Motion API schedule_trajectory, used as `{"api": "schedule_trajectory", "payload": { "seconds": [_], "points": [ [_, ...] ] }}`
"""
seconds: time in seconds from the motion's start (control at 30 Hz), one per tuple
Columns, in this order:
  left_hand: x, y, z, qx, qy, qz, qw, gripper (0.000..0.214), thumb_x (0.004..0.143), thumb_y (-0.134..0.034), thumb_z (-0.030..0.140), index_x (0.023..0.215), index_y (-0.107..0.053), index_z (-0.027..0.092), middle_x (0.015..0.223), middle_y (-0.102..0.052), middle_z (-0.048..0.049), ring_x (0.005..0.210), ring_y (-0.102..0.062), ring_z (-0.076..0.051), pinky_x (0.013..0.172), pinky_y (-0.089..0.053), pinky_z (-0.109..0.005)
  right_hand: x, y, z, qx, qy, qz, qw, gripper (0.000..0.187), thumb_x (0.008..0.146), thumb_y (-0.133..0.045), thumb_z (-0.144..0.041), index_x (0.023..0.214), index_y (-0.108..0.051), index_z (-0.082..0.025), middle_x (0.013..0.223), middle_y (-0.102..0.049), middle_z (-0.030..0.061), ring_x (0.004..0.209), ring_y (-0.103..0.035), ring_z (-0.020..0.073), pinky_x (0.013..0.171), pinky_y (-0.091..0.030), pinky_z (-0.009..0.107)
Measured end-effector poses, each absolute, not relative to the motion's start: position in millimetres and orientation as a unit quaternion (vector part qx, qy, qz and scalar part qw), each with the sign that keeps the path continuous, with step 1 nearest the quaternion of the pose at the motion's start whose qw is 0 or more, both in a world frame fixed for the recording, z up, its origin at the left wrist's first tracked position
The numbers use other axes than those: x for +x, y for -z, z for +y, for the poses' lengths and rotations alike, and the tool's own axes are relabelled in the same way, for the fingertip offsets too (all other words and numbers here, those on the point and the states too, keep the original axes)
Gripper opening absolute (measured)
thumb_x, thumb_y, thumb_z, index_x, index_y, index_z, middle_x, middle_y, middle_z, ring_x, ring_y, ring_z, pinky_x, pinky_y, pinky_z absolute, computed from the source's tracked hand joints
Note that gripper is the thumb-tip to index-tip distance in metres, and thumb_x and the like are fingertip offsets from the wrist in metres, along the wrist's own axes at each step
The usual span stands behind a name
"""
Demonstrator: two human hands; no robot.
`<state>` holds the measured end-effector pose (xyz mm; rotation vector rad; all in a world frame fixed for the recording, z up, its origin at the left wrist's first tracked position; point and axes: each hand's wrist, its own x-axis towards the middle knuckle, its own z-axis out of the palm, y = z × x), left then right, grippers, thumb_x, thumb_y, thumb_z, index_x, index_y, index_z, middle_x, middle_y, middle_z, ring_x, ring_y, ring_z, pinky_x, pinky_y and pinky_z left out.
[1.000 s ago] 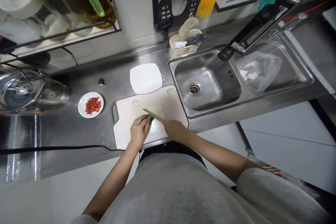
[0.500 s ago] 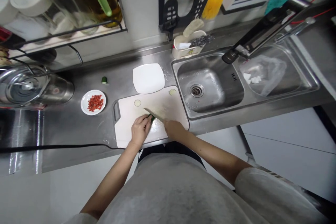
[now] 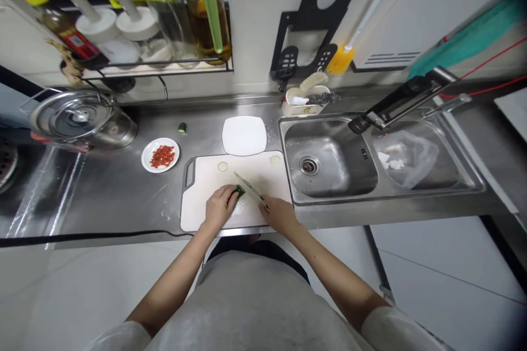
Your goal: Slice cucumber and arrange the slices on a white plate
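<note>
A dark green piece of cucumber (image 3: pixel 239 191) lies on the white cutting board (image 3: pixel 201 203), mostly covered by my left hand (image 3: pixel 219 207), whose fingers are curled over it. Wrapped round the handle of a knife (image 3: pixel 248 185) is my right hand (image 3: pixel 279 214). The blade points up and left, close beside the cucumber; whether it touches cannot be made out. Two pale round slices lie near the board's far edge: one slice (image 3: pixel 223 166) left of the blade tip, another slice (image 3: pixel 275 159) at the right corner.
A white square plate (image 3: pixel 244 135) stands behind the board. To the left are a small plate (image 3: pixel 176 160) of red pieces, a cucumber end (image 3: pixel 181 128) and a steel pot (image 3: pixel 119 131). On the right is a double sink (image 3: pixel 329 197) with a tap (image 3: pixel 382 104). A black cable (image 3: pixel 123 235) runs along the front edge.
The camera view has shifted, bringing more of the shelf and pot into sight. Both hands keep their places on the board; the knife blade sits slightly further right of the left fingers.
</note>
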<state>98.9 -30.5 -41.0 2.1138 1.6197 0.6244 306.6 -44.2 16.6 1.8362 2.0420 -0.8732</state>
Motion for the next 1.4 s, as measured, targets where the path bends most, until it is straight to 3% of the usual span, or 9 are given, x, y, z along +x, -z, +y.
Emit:
{"api": "schedule_trajectory", "payload": {
  "seconds": [0.23, 0.37, 0.5, 0.6, 0.77, 0.97, 1.2, 1.4],
  "points": [
    [97, 30, -25, 0.683, -0.312, 0.633, 0.191, 0.025, 0.094, -0.044, 0.035, 0.104, -0.062, 0.021, 0.102, -0.064, -0.0067, 0.099, -0.059, -0.02, 0.089, -0.049, -0.035, 322, -24, -54, 0.65, 0.177, 0.733, 0.097, 0.048, 0.093, -0.043, -0.04, 0.137, -0.046, -0.021, 0.101, -0.069, 0.0093, 0.091, -0.063, 0.0218, 0.072, -0.038, 0.028],
    [104, 17, -11, 0.709, -0.304, 0.612, 0.174, 0.028, 0.091, -0.049, 0.037, 0.112, -0.063, 0.023, 0.115, -0.059, -0.0087, 0.11, -0.053, -0.023, 0.096, -0.045, -0.04, 323, -23, -58, 0.632, 0.121, 0.761, 0.087, 0.049, 0.092, -0.05, -0.039, 0.137, -0.047, -0.02, 0.096, -0.068, 0.0097, 0.089, -0.062, 0.0212, 0.072, -0.036, 0.028],
    [115, 2, 3, 0.772, -0.238, 0.565, 0.168, 0.03, 0.09, -0.05, 0.038, 0.116, -0.063, 0.028, 0.131, -0.052, -0.0084, 0.125, -0.042, -0.027, 0.11, -0.027, -0.055, 323, -25, -63, 0.611, 0.095, 0.783, 0.076, 0.049, 0.091, -0.052, -0.038, 0.137, -0.047, -0.02, 0.095, -0.068, 0.0088, 0.087, -0.061, 0.0208, 0.071, -0.035, 0.028],
    [121, -3, 7, 0.789, -0.2, 0.552, 0.181, 0.025, 0.09, -0.051, 0.035, 0.108, -0.067, 0.029, 0.132, -0.052, -0.0072, 0.127, -0.039, -0.028, 0.111, -0.017, -0.062, 324, -29, -66, 0.596, 0.1, 0.793, 0.078, 0.049, 0.092, -0.051, -0.039, 0.137, -0.047, -0.02, 0.094, -0.068, 0.0093, 0.087, -0.061, 0.0205, 0.071, -0.035, 0.028],
    [125, -1, 3, 0.785, -0.22, 0.54, 0.209, 0.014, 0.086, -0.057, 0.029, 0.09, -0.07, 0.026, 0.117, -0.06, -0.0063, 0.115, -0.05, -0.024, 0.109, -0.024, -0.054, 329, -30, -71, 0.599, 0.114, 0.788, 0.085, 0.047, 0.092, -0.049, -0.038, 0.135, -0.05, -0.019, 0.094, -0.068, 0.0097, 0.087, -0.061, 0.0204, 0.072, -0.037, 0.028],
    [130, 2, -4, 0.723, -0.245, 0.577, 0.289, 0.011, 0.084, -0.06, 0.028, 0.085, -0.07, 0.025, 0.088, -0.068, -0.0021, 0.087, -0.061, -0.018, 0.089, -0.043, -0.036, 343, -24, -78, 0.619, 0.103, 0.775, 0.069, 0.045, 0.091, -0.051, -0.034, 0.133, -0.052, -0.02, 0.09, -0.068, 0.0074, 0.084, -0.063, 0.0201, 0.072, -0.039, 0.027],
    [110, 23, 13, 0.57, -0.252, 0.7, 0.348, 0.016, 0.082, -0.056, 0.025, 0.087, -0.071, 0.022, 0.078, -0.071, 0.0001, 0.071, -0.062, -0.015, 0.07, -0.046, -0.026, 363, -17, -84, 0.659, 0.095, 0.743, 0.068, 0.042, 0.092, -0.046, -0.038, 0.129, -0.055, -0.021, 0.09, -0.07, 0.0069, 0.081, -0.064, 0.0203, 0.067, -0.04, 0.027],
    [98, 40, 39, 0.501, -0.223, 0.767, 0.335, 0.015, 0.08, -0.059, 0.026, 0.089, -0.07, 0.024, 0.083, -0.072, -0.0005, 0.079, -0.064, -0.017, 0.074, -0.046, -0.028, 365, -14, -84, 0.675, 0.116, 0.726, 0.067, 0.041, 0.091, -0.046, -0.037, 0.129, -0.055, -0.022, 0.103, -0.07, 0.0064, 0.087, -0.066, 0.0199, 0.067, -0.042, 0.026]
  ]
}}
